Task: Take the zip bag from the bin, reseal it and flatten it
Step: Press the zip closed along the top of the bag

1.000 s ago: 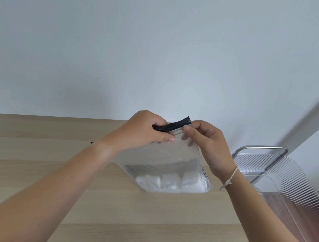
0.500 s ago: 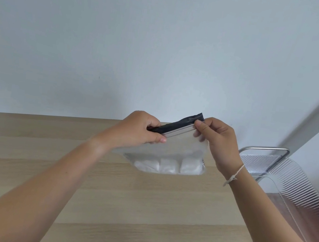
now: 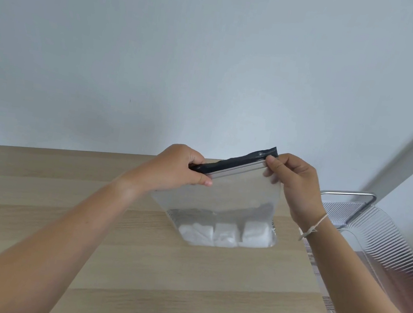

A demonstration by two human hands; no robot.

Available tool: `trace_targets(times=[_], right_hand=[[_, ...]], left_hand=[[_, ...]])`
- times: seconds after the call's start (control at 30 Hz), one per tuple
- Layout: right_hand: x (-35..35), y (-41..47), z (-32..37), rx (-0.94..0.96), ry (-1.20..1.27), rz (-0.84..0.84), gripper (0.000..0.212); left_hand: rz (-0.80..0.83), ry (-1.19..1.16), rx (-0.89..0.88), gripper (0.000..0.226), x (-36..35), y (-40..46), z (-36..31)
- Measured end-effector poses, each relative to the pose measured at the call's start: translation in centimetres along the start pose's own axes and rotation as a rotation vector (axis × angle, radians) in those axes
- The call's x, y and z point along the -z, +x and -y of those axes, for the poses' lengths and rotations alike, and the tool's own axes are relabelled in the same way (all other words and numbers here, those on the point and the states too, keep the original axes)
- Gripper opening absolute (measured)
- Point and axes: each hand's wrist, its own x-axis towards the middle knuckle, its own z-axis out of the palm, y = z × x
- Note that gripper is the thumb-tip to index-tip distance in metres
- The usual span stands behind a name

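Observation:
A clear zip bag point(image 3: 233, 200) with a black strip along its top hangs upright over the wooden table point(image 3: 130, 265), its bottom resting on or just above the surface. Three white blocks sit in its bottom. My left hand point(image 3: 179, 171) pinches the left end of the black strip. My right hand point(image 3: 294, 185) pinches the right top corner, thumb and forefinger on the zip line. The strip slopes up toward the right.
A clear ribbed plastic bin point(image 3: 378, 257) with a metal handle point(image 3: 349, 196) stands off the table's right edge, close under my right forearm. A pale wall rises behind the table's far edge.
My hands have moved apart along the top strip, the right one sliding to the bag's right corner. The bag has spread out wide and now hangs more upright.

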Motion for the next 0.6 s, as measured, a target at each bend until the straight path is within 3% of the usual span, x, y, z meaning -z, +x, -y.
trace_targets(times=[0.3,0.6], right_hand=[[0.5,-0.1,-0.7,0.012,-0.011,-0.004,0.033],[2.1,0.0,-1.5,-0.032,-0.03,-0.084,0.033]], left_hand=[[-0.017,-0.007,-0.037,0.028,-0.7,0.2,0.7],[0.027,0.105,0.037,0.023,1.0,0.1,1.3]])
